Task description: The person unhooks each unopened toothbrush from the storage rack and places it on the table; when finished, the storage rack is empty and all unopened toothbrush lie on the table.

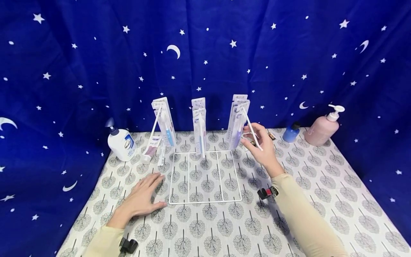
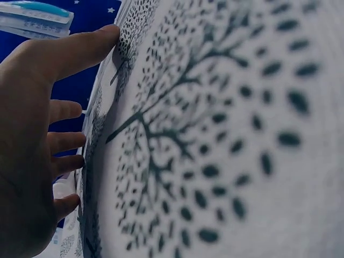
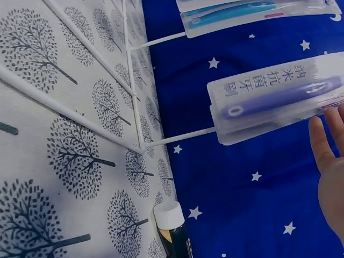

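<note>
My right hand (image 1: 264, 150) is raised beside the right-hand prong of a white wire display rack (image 1: 205, 202). Its fingers are spread apart, with the tips right at the edge of a packaged purple toothbrush (image 3: 279, 99) hanging there. Other packaged toothbrushes hang on the left prong, among them a blue one (image 1: 168, 134), and on the middle prong (image 1: 198, 125). My left hand (image 1: 141, 196) rests on the patterned tablecloth, left of the rack base, fingers loosely spread and holding nothing.
On the left stand a white pump bottle (image 1: 123, 144), a toothpaste tube (image 1: 151, 149) and a flat pack (image 1: 162, 155). A dark bottle with a white cap (image 3: 169, 215) lies behind my right hand. Farther right are a blue bottle (image 1: 291, 133) and a pink pump bottle (image 1: 322, 130). A blue curtain (image 1: 205, 46) hangs behind.
</note>
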`<state>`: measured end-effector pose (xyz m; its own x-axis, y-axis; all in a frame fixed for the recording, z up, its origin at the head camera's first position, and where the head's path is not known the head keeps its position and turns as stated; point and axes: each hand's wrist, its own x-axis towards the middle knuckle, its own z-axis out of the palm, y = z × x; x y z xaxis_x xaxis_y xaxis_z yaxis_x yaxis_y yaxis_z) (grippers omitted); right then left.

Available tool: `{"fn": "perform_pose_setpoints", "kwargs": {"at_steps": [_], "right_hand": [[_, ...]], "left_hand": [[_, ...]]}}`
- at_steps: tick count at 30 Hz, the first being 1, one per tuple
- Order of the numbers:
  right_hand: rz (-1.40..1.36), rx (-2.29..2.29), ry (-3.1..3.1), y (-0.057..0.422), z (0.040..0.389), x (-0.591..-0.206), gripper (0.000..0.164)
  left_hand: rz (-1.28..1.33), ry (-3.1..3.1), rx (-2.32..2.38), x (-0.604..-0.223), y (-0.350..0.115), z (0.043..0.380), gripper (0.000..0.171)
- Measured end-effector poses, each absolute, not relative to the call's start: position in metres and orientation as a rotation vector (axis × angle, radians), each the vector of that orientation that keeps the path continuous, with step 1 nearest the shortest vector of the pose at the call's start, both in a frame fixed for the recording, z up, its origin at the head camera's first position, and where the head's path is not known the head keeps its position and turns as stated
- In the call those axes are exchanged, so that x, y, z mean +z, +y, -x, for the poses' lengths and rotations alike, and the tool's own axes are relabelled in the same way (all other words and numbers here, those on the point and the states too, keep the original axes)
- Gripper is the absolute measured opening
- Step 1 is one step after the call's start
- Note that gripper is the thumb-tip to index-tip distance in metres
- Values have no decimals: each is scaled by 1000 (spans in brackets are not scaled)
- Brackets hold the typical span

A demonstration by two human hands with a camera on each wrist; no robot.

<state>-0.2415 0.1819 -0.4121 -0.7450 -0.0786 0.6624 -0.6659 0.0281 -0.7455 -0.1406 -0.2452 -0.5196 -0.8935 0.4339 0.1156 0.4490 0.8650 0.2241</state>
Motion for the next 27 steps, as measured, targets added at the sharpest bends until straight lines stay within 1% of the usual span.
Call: {"fn": "perform_pose_setpoints", "kwargs": {"at_steps": [13,20,27], "right_hand": [[-791,1905,-1743,173,253,-418,50],[-723,1910,-1778,168,257,-417,42],[-654,1832,-1939,166,257,-414,34]], "left_hand": [[763,-2984,-362,-522,-240,147,98],[843,-2948,-317,-522,-235,150,94],[850,-2968,-251,-520,-234,153,94]]}}
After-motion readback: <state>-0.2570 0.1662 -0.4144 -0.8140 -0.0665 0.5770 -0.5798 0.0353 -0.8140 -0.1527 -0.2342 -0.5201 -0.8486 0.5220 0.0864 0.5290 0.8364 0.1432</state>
